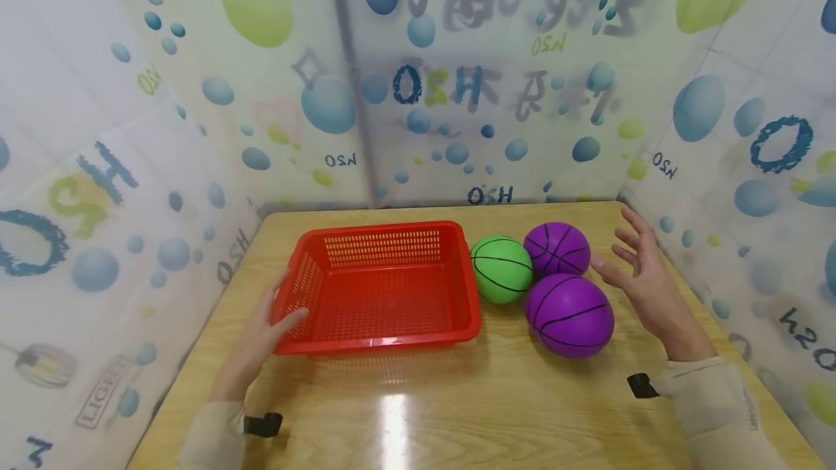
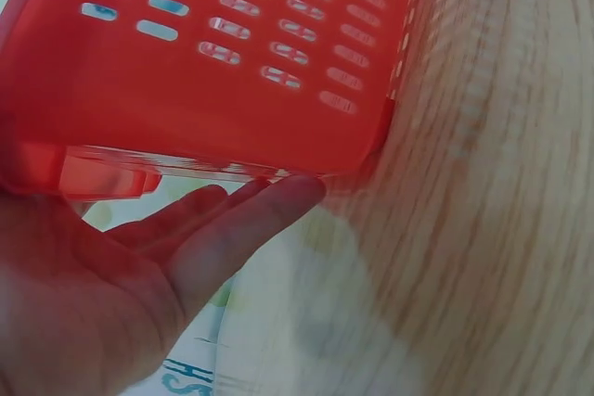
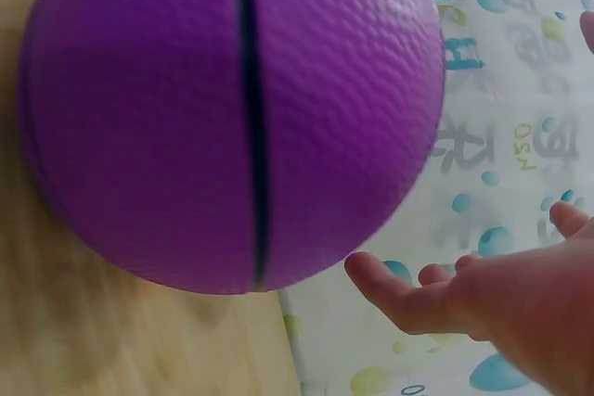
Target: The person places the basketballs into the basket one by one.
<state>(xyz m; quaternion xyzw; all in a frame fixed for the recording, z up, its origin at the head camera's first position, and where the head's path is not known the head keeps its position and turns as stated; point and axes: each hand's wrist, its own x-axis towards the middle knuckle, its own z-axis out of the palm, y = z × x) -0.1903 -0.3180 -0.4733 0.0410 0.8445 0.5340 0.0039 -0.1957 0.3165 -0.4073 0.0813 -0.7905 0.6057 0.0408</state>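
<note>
On the wooden table point(image 1: 418, 412), a red plastic basket point(image 1: 385, 347) with slotted walls stands left of the middle. My left hand point(image 1: 261, 332) holds its left end, thumb over the rim and fingers along the outer wall; the left wrist view shows these fingers point(image 2: 246, 229) against the red wall. Right of the basket sit a green ball point(image 1: 501, 269), a purple ball point(image 1: 556, 249) behind and another purple ball point(image 1: 570, 315) in front, all with black lines. My right hand point(image 1: 643, 278) is raised beside the purple balls, fingers spread, holding nothing.
Patterned sheeting with blue and green spots covers the back wall point(image 1: 431, 136), the left wall point(image 1: 130, 201) and the right wall point(image 1: 751, 165) around the table. A dark strap piece sits at each wrist. Light glares on the table's front middle.
</note>
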